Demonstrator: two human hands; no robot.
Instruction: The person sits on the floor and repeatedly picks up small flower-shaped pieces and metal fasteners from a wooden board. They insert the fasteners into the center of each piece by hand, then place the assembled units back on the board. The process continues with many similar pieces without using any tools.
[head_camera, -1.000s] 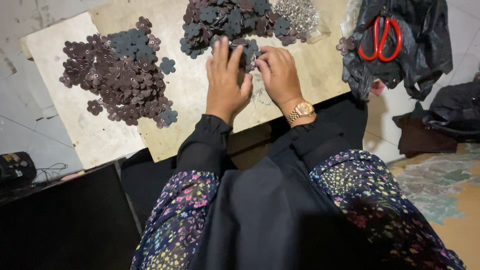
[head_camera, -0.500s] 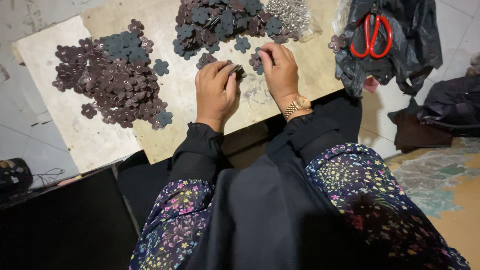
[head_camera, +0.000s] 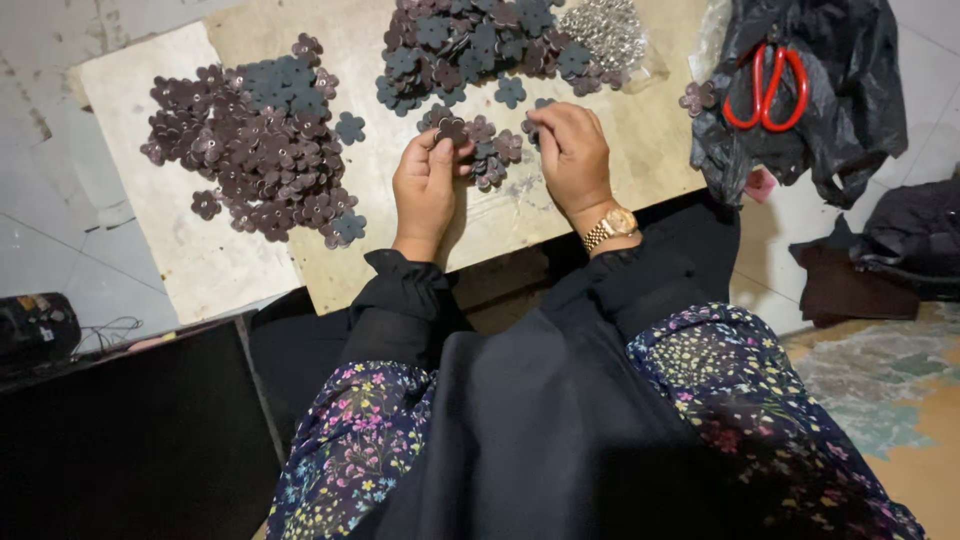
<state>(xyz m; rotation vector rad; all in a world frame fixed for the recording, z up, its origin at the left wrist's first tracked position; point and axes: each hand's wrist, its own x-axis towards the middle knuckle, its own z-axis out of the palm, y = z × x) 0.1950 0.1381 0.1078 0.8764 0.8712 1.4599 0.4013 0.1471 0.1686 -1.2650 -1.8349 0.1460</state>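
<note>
A dark brown flower-shaped cutout (head_camera: 452, 128) is pinched between the fingertips of the left hand (head_camera: 428, 185), lifted just off the small cluster of cutouts (head_camera: 490, 150) lying between the two hands, apparently so that one piece is singled out from the rest. The right hand (head_camera: 572, 150) is laid palm-down, fingers curled onto the right edge of that cluster; whether a piece is pinched under them cannot be told. A gold wristwatch (head_camera: 612, 226) is worn on the right wrist. The cluster is kept close in front of the body, within easy reach. Beyond it, a bigger pile of grey and brown cutouts (head_camera: 470, 45) is heaped at the far edge of the board (head_camera: 640, 130), with a clear bag of small silver metal pieces (head_camera: 605, 30) touching its right side. A separate spread of cutouts (head_camera: 260, 145) lies well apart to the left. Red-handled scissors (head_camera: 765, 85) rest on a black plastic bag (head_camera: 830, 90) at the right. Compared with half a second ago, the left hand has been raised from lying flat and a piece is now held up at its fingertips; the right hand has stayed at the cluster's edge.
</note>
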